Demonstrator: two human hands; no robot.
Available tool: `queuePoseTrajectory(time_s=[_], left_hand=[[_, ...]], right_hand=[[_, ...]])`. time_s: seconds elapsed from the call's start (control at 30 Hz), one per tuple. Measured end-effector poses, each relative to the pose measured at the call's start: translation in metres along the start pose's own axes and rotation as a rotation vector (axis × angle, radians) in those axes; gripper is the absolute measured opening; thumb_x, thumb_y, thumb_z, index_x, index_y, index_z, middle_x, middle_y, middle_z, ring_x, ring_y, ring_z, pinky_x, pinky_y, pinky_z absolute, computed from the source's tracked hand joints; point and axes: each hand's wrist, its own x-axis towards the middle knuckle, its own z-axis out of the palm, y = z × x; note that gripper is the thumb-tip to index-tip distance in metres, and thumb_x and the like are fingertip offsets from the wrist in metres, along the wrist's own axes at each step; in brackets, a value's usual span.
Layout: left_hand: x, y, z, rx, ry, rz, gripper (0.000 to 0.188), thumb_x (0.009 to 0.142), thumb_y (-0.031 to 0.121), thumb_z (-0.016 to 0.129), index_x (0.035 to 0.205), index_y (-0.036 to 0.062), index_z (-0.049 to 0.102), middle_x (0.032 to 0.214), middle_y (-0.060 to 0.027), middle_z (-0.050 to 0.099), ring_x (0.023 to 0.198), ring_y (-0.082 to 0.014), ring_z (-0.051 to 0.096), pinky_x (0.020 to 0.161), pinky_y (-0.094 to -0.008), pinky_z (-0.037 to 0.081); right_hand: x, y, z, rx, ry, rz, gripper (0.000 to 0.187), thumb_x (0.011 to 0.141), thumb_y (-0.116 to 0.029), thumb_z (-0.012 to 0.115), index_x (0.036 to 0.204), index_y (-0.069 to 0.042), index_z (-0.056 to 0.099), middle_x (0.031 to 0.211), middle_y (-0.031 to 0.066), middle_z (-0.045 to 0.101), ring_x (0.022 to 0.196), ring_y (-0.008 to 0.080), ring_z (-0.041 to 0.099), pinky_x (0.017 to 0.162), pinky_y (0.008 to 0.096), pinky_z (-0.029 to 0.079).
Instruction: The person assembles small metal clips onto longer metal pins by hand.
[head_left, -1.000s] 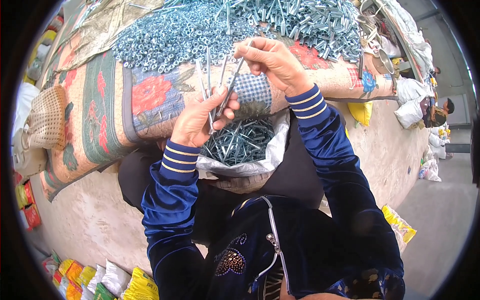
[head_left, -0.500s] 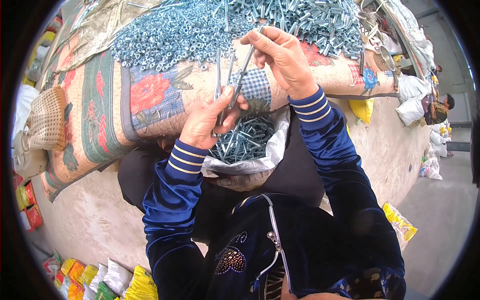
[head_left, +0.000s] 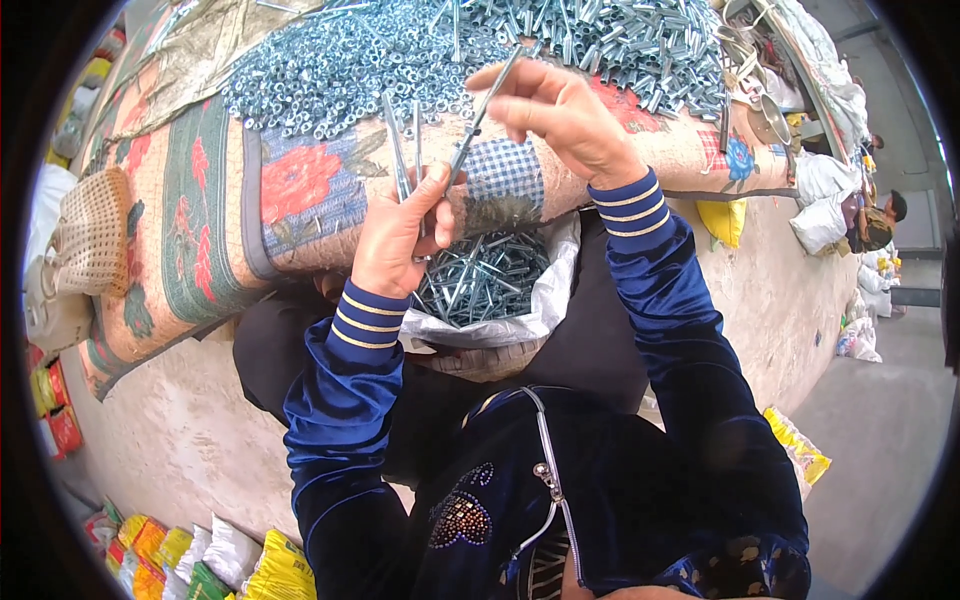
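My left hand (head_left: pixel 405 220) is closed round several long metal anchor bolts (head_left: pixel 396 150), which stick up past the thumb and fan apart. One tilted anchor bolt (head_left: pixel 497 85) has a dark collar part-way along and a thicker sleeve low down by the left thumb. My right hand (head_left: pixel 565 115) is at its upper end, fingers stretched and apart, slightly blurred; whether they touch the bolt I cannot tell. Below the hands, between my knees, a white-lined basket (head_left: pixel 555 300) holds many bolts and sleeves (head_left: pixel 485 280).
On the patterned rug-covered table lie a heap of nuts (head_left: pixel 340 75) and a heap of metal sleeves (head_left: pixel 640 45). A woven basket-like chair back (head_left: pixel 95 235) stands left. Bright sacks (head_left: pixel 280 570) lie lower left; white sacks (head_left: pixel 825 200) and another person (head_left: pixel 880 225) are far right.
My left hand has moved slightly left with the bolts, which now fan out more. My right hand's fingers have spread from a pinch at the tilted bolt's top.
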Motion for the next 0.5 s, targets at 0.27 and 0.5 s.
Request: queuePoseTrajectory(time_s=[0.27,0.5], left_hand=[[-0.002,-0.008,0.007,0.312,0.22,0.329,0.02,0.087,0.02,0.066,0.093,0.0013,0.062,0.059,-0.0025,0.058,0.045,-0.0078,0.053,0.041,-0.0202,0.041],[-0.003,-0.004,0.009,0.335,0.251,0.33,0.019,0.088,0.019,0.065,0.093,0.0008,0.062,0.059,-0.0029,0.058,0.046,-0.008,0.053,0.042,-0.0211,0.042]], right_hand=[[0.008,0.003,0.014,-0.572,0.003,0.019,0.035,0.088,-0.034,0.062,0.091,0.0,0.068,0.07,-0.0001,0.063,0.067,0.0071,0.057,0.059,0.0212,0.042],[0.01,-0.004,0.006,-0.748,-0.038,0.404,0.038,0.091,-0.033,0.059,0.11,-0.001,0.062,0.091,0.0073,0.067,0.086,0.0097,0.06,0.075,0.0213,0.045]])
